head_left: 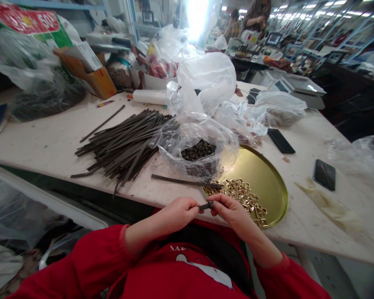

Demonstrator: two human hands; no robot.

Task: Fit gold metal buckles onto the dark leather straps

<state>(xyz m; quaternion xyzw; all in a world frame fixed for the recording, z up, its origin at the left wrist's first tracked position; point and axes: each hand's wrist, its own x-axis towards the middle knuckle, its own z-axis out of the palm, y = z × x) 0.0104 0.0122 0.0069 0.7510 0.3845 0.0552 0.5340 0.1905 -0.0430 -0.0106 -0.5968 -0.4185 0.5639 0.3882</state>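
Observation:
A dark brown strap (203,206) runs between my two hands at the table's front edge. My left hand (183,211) pinches one end of it. The fingers of my right hand (229,209) close on the other end, where a small dark loop seems to sit; its detail is too small to tell. Just beyond, gold metal buckles (244,194) lie heaped on a round gold tray (272,187). One loose strap (183,181) lies with its right end over the tray. A clear plastic bag (168,151) holds many small dark brown pieces (199,150).
A pile of dark straps (127,143) spreads across the left of the table (50,137). Two phones, one dark (281,141) and one at the right (324,174), lie beyond the tray. White plastic bags (207,79) and an orange box (101,81) stand behind. People work in the background.

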